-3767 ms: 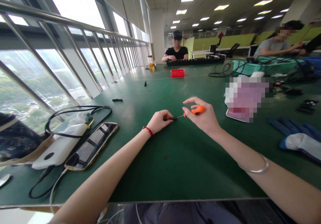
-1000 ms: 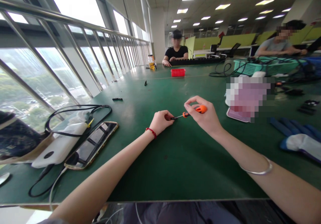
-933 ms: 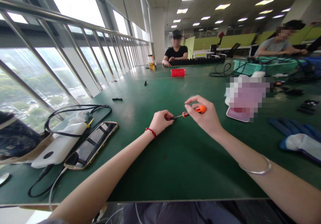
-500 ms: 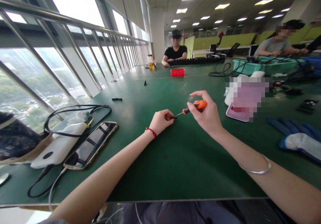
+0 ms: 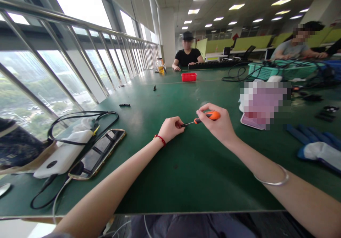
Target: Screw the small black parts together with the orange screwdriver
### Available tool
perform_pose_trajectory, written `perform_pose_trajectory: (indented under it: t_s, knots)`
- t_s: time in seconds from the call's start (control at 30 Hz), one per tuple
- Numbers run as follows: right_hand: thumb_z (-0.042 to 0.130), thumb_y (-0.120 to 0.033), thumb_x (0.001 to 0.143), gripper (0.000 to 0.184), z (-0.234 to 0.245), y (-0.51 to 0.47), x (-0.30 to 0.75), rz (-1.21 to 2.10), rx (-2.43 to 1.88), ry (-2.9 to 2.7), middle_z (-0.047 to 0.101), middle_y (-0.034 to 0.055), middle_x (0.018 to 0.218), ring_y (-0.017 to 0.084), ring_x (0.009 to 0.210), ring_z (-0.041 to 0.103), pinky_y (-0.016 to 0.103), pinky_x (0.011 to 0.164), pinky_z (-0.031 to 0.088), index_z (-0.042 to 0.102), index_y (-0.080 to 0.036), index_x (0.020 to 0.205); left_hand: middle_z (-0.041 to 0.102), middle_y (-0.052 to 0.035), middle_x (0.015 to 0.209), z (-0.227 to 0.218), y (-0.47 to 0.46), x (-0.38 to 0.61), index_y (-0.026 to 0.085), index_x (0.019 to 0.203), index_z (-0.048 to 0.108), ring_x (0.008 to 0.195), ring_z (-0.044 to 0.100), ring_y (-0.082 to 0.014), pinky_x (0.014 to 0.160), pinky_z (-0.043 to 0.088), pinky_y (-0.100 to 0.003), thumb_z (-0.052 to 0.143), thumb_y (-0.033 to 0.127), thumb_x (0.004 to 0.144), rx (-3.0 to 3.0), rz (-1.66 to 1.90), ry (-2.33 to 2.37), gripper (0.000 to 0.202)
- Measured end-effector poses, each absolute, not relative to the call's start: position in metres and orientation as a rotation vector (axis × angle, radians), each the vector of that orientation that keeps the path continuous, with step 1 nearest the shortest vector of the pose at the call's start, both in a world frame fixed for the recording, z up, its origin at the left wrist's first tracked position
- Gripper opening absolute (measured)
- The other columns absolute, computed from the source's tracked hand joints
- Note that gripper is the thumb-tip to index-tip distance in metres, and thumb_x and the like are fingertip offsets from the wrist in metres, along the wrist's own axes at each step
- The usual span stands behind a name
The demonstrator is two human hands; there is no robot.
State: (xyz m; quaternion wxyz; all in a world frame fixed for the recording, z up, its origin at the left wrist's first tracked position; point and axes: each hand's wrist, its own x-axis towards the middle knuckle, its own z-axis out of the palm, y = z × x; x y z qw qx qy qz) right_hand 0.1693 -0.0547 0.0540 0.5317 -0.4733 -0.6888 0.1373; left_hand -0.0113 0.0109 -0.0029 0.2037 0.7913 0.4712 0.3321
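Observation:
My left hand (image 5: 172, 128) rests on the green table (image 5: 197, 174), its fingers pinched around a small black part (image 5: 182, 125) that they mostly hide. My right hand (image 5: 217, 122) grips a screwdriver (image 5: 210, 115) with an orange and black handle. The screwdriver's thin metal shaft slants down to the left, and its tip meets the black part at my left fingertips. Whether the tip sits in a screw is too small to tell.
On the left lie a phone (image 5: 98, 156), a white power bank (image 5: 64, 152) and looped black cable (image 5: 106, 113). Ahead are a red tray (image 5: 189, 77) and small black pieces (image 5: 124, 105). Blue-and-white gloves (image 5: 319, 149) lie right. Two people sit farther off, near a green basket (image 5: 287, 71).
My right index finger has come down from its raised position onto the screwdriver handle. The screwdriver lies at a slightly flatter slant. My left hand has hardly moved.

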Motion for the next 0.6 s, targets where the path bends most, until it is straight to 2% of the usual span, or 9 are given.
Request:
perform_pose_trajectory:
  t_s: [0.07, 0.2, 0.27, 0.33, 0.4, 0.47, 0.6]
  knots:
    - [0.056, -0.030, 0.076, 0.011, 0.0537, -0.0544, 0.1701, 0.330, -1.094, -1.645, 0.058, -0.0016, 0.062, 0.013, 0.055, 0.052, 0.026, 0.057, 0.040, 0.059, -0.020, 0.079, 0.063, 0.0006, 0.062, -0.0026, 0.0111, -0.0114, 0.015, 0.067, 0.062, 0.057, 0.056, -0.0110, 0.055, 0.043, -0.021, 0.064, 0.019, 0.065, 2.210, 0.920, 1.316, 0.005]
    - [0.059, -0.027, 0.071, 0.032, 0.0527, -0.0525, 0.1720, 0.309, -1.066, -1.640, 0.055, -0.0035, 0.067, 0.013, 0.057, 0.052, 0.025, 0.058, 0.041, 0.054, -0.021, 0.102, 0.062, 0.0009, 0.062, -0.0014, 0.0102, -0.0115, 0.014, 0.067, 0.062, 0.056, 0.055, -0.0100, 0.055, 0.043, -0.020, 0.064, 0.018, 0.065, 2.215, 0.918, 1.314, 0.004]
    - [0.059, -0.031, 0.073, 0.024, 0.0532, -0.0525, 0.1716, 0.300, -1.104, -1.647, 0.052, -0.0045, 0.060, 0.013, 0.055, 0.052, 0.026, 0.059, 0.041, 0.057, -0.021, 0.094, 0.062, 0.0010, 0.062, -0.0011, 0.0098, -0.0115, 0.014, 0.067, 0.062, 0.056, 0.055, -0.0100, 0.055, 0.043, -0.020, 0.064, 0.017, 0.065, 2.215, 0.917, 1.314, 0.005]
    - [0.058, -0.035, 0.075, 0.015, 0.0543, -0.0537, 0.1704, 0.305, -1.139, -1.651, 0.051, -0.0038, 0.055, 0.013, 0.053, 0.051, 0.026, 0.058, 0.039, 0.059, -0.021, 0.079, 0.062, 0.0011, 0.062, -0.0011, 0.0098, -0.0114, 0.014, 0.067, 0.062, 0.056, 0.055, -0.0101, 0.055, 0.043, -0.020, 0.065, 0.017, 0.065, 2.208, 0.914, 1.315, 0.005]
    - [0.056, -0.035, 0.077, 0.016, 0.0553, -0.0552, 0.1693, 0.317, -1.128, -1.655, 0.053, -0.0023, 0.056, 0.013, 0.053, 0.051, 0.026, 0.057, 0.039, 0.058, -0.020, 0.071, 0.062, 0.0011, 0.062, -0.0012, 0.0100, -0.0114, 0.014, 0.067, 0.062, 0.056, 0.055, -0.0101, 0.055, 0.042, -0.020, 0.065, 0.017, 0.065, 2.200, 0.911, 1.314, 0.005]
    - [0.057, -0.030, 0.075, 0.012, 0.0554, -0.0559, 0.1689, 0.308, -1.103, -1.659, 0.055, -0.0021, 0.061, 0.012, 0.053, 0.050, 0.025, 0.056, 0.039, 0.059, -0.020, 0.079, 0.061, 0.0012, 0.061, -0.0012, 0.0100, -0.0113, 0.014, 0.067, 0.061, 0.056, 0.055, -0.0101, 0.054, 0.042, -0.020, 0.064, 0.017, 0.065, 2.198, 0.910, 1.315, 0.004]
    - [0.059, -0.025, 0.070, 0.031, 0.0540, -0.0551, 0.1699, 0.292, -1.079, -1.667, 0.056, -0.0028, 0.070, 0.012, 0.056, 0.050, 0.025, 0.057, 0.040, 0.055, -0.020, 0.100, 0.061, 0.0017, 0.060, -0.0004, 0.0095, -0.0115, 0.014, 0.066, 0.061, 0.055, 0.054, -0.0096, 0.054, 0.042, -0.020, 0.064, 0.016, 0.065, 2.202, 0.916, 1.308, 0.004]
